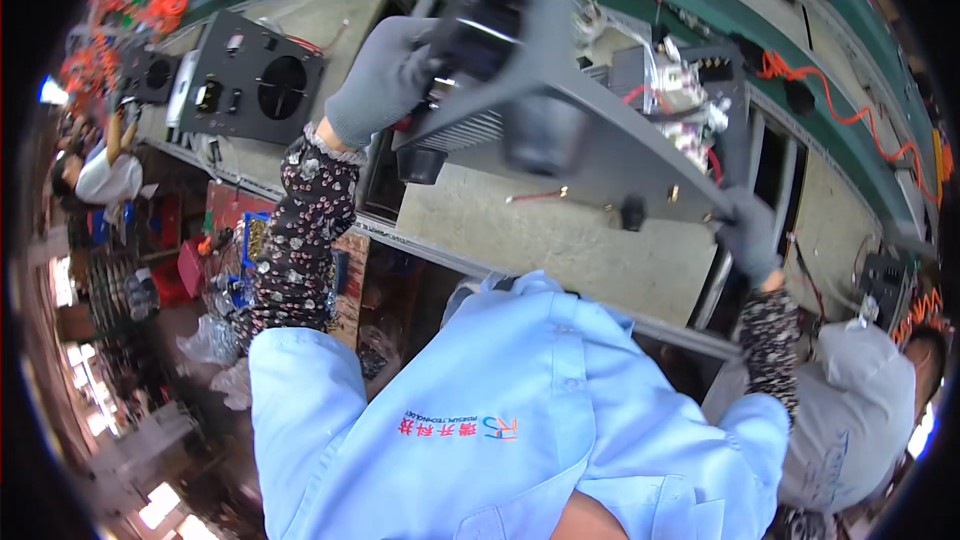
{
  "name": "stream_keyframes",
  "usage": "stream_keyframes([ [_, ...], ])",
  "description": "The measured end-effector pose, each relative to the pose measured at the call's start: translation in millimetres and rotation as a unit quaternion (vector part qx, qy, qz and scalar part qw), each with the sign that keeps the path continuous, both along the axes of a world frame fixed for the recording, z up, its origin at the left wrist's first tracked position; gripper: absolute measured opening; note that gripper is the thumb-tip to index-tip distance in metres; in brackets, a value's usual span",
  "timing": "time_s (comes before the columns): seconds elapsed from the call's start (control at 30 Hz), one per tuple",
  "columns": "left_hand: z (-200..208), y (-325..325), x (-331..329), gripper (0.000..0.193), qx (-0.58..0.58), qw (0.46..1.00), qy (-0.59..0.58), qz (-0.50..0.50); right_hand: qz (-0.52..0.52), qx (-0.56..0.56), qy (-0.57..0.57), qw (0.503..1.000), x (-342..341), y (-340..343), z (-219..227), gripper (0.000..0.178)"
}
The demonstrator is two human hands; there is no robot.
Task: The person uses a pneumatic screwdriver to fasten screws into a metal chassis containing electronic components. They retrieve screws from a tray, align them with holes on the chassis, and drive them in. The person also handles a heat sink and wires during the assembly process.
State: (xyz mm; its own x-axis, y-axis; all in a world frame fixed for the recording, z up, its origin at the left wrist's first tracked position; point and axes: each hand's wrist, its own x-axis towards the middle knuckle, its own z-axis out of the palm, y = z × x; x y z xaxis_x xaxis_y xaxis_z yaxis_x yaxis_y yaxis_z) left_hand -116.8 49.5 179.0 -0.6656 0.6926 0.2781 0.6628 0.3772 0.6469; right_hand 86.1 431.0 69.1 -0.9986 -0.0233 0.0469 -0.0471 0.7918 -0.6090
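Observation:
A large dark grey metal equipment housing [640, 165] is tilted up above the bench, its far left end blurred. My left hand [385, 80], in a grey glove, grips its left end near the vent slots. At the right lower corner my right hand [750, 235], gloved too, has its fingers around the edge. Black feet [422, 166] stick out from the housing's underside, and a short red wire hangs beneath. White connectors and wiring [680, 90] show inside, behind the near panel. The housing hides part of both hands' fingers.
Under the housing is a pale work board [470, 215] on a metal-railed line. A dark panel with a round fan opening [282, 87] stands to the left. An orange coiled hose [850, 118] lies at the far right. Co-workers sit at right [850, 420] and far left.

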Motion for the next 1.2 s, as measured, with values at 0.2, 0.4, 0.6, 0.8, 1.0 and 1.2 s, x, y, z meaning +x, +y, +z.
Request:
stream_keyframes([
  [0.2, -157, -54, 14, 0.016, 0.032, 0.995, 0.084, 0.047, 0.049, 0.227, -0.099, 0.968, 10, -20, 62, 0.024],
  [0.4, -228, -55, 65, 0.025, 0.116, 0.963, -0.241, 0.023, 0.080, 0.307, -0.104, 0.943, 29, -36, 22, 0.017],
  [0.6, -273, -49, 79, 0.025, 0.274, 0.881, -0.377, 0.083, 0.093, 0.317, -0.100, 0.939, 21, -29, 12, 0.017],
  [0.8, -258, -42, 97, 0.027, 0.176, 0.934, -0.122, 0.287, 0.123, 0.294, 0.011, 0.948, 19, -29, 15, 0.024],
  [1.0, -235, -40, 203, 0.025, 0.177, 0.767, -0.281, 0.549, 0.081, 0.274, -0.074, 0.956, 26, -78, 72, 0.031],
  [1.2, -226, -99, 330, 0.013, 0.287, 0.582, -0.463, 0.604, 0.229, -0.063, -0.083, 0.968, -17, -240, 69, 0.024],
])
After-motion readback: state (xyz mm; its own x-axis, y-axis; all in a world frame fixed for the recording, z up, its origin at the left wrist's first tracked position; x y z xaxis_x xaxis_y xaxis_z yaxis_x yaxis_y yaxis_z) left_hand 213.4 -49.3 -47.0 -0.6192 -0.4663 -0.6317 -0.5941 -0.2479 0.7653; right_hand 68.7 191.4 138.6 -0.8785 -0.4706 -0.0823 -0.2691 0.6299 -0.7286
